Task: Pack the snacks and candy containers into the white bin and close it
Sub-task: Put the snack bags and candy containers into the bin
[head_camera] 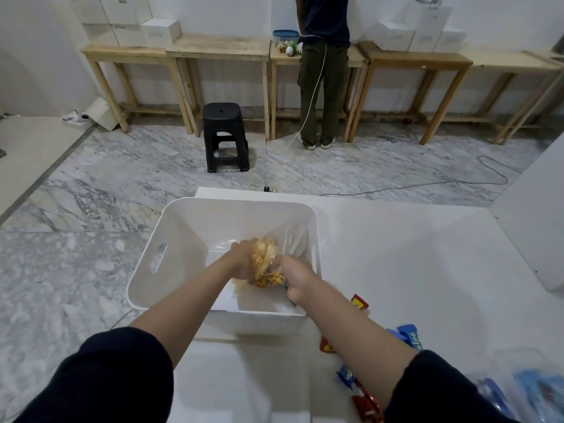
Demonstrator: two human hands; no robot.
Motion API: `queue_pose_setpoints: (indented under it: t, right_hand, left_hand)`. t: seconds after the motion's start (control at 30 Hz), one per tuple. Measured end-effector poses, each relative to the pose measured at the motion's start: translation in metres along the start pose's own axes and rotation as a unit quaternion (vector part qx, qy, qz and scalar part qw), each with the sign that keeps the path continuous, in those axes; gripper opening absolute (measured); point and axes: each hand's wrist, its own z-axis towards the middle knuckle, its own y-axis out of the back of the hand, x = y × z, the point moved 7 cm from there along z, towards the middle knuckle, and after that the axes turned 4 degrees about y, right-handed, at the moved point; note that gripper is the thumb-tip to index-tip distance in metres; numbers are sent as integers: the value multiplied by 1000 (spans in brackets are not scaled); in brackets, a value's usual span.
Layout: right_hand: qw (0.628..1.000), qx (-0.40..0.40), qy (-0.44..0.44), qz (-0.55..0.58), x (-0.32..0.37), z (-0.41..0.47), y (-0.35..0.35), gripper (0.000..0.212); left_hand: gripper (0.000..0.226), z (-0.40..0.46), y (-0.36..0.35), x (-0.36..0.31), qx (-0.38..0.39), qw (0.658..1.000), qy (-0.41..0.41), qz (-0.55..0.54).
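Two hands, mine: left hand (241, 262) and right hand (297, 277) both gripping one clear snack bag (265, 264), held inside the white bin (183, 227); wrapped candies (407, 332) on table (427, 254).

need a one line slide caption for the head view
Both hands, left and right, lower a clear bag of orange snacks into the open white bin; wrapped candies wait on the table.

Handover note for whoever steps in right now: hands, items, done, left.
Left hand and right hand both grip a clear bag of yellow snacks, held inside the open white bin.
Done: nothing visibly lying in the bin yet.
Left: release the bag, then pack the red packets and blue packets lying on the white table to the right. No lid in view.
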Motion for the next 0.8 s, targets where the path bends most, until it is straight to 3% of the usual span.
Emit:
queue_pose_setpoints:
  t: [0.2,0.3,0.4,0.47,0.63,0.8]
  right_hand:
    - [998,37,-7,51,20,-29,6,6]
    - [996,58,-2,75,28,-39,11,10]
    - [995,65,-9,68,32,-53,17,35]
    - [994,86,-4,61,39,-69,23,34]
    - [993,110,32,31,50,-99,62,55]
    - [991,65,113,22,48,-125,138,31]
  left_hand:
    - [84,-11,1,11,37,995,48,-82]
    - [87,-22,2,8,26,992,52,-116]
    - [87,-33,3,2,21,988,58,-141]
    - [83,-43,5,-6,15,985,60,-162]
    - [74,-79,17,-41,-70,973,32,-218]
    - [59,-139,22,-87,-230,924,-5,-307]
